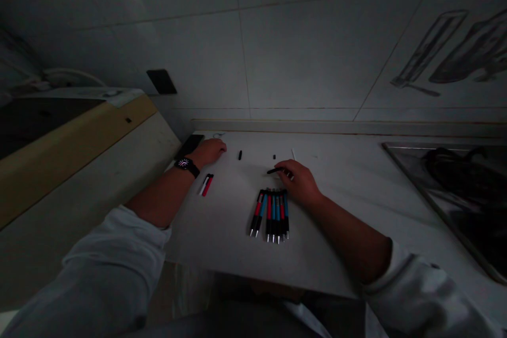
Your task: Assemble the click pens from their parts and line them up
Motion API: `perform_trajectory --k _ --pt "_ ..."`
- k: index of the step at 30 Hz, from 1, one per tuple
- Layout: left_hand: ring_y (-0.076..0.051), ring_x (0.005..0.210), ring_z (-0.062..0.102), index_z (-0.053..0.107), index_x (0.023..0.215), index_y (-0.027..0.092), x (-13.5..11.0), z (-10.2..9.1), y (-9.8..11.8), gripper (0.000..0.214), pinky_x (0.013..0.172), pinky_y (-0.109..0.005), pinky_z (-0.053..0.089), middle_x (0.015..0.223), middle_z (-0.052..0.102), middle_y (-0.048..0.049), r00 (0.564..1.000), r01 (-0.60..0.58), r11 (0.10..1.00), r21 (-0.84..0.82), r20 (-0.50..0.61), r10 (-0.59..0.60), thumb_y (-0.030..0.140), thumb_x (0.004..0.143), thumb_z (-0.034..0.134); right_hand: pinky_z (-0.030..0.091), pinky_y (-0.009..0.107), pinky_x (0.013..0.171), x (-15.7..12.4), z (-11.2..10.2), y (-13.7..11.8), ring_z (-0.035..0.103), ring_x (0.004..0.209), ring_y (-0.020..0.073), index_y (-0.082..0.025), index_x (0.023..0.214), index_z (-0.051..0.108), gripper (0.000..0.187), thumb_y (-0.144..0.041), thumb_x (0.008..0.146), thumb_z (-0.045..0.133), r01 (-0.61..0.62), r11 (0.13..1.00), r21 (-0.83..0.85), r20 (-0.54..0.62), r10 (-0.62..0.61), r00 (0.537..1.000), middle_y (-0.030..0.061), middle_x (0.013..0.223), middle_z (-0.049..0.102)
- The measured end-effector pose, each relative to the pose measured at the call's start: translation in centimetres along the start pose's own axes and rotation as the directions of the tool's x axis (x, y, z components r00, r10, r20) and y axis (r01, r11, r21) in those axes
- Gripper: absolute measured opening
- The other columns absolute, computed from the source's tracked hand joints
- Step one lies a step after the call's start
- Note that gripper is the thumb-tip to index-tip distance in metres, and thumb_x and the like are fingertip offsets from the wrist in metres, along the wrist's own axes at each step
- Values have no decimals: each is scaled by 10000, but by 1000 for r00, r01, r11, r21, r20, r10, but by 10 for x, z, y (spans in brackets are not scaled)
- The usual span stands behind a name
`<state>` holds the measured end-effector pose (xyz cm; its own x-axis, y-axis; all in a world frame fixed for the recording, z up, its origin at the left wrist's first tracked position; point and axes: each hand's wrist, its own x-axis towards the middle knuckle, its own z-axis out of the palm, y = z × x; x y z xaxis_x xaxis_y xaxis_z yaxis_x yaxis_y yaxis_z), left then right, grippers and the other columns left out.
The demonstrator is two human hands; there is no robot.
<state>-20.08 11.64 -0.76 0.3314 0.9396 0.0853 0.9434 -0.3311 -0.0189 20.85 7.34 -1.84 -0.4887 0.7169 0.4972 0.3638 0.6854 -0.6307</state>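
Several red and blue pens (271,214) lie side by side in a row on the white counter (222,232). My right hand (299,179) rests just behind the row, fingers closed on a thin black pen part (274,171). My left hand (209,151), with a black watch (186,165) on its wrist, lies far left on the counter, fingers curled down; what is under them is hidden. A red and a white pen part (206,185) lie beside that wrist. Two small black pieces (240,155) (274,157) and a thin white tube (293,154) lie further back.
A dark phone (190,145) lies at the counter's back left corner. A dark sink (463,195) takes up the right side. A tiled wall (301,53) rises behind the counter. To the left stands a beige appliance (79,137).
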Motion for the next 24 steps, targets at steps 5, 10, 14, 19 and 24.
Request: perform_trajectory --k 5,10,14,19,24 --pt "-233 1084 684 749 1149 210 0 -2 3 317 972 -352 499 1155 758 -95 1000 26 997 78 -2 -26 232 962 495 527 331 756 0 0 0 646 782 167 -226 1136 709 225 -180 953 587 -12 1000 -9 13 12 1000 64 1045 722" --pt "-249 1117 687 733 1197 212 -2 -3 5 345 973 -359 504 1208 758 -100 999 41 994 97 -1 -41 218 946 497 527 325 759 1 0 0 643 773 165 -224 1128 711 224 -171 945 594 -19 1000 -10 12 19 1000 62 1035 723" --pt "-243 1131 687 734 1193 234 -2 -3 4 362 980 -353 506 1207 764 -77 999 47 992 121 8 -48 196 913 508 531 320 755 0 0 0 642 756 159 -229 1134 711 222 -181 947 602 -18 1000 -9 6 18 1000 59 1037 721" --pt "-251 1100 691 748 1135 235 -2 -6 3 339 959 -361 501 1171 763 -85 1000 22 993 112 19 -25 176 886 526 531 326 759 0 1 1 649 785 167 -227 1131 708 210 -189 958 594 2 1000 -11 8 -2 1000 65 1042 718" --pt "-261 1066 692 759 1055 228 -3 -12 6 312 930 -375 489 1125 758 -98 999 7 991 134 50 -14 151 842 543 529 334 770 0 1 2 648 796 169 -224 1144 704 216 -190 963 591 -3 1000 -9 21 3 1000 69 1057 719"
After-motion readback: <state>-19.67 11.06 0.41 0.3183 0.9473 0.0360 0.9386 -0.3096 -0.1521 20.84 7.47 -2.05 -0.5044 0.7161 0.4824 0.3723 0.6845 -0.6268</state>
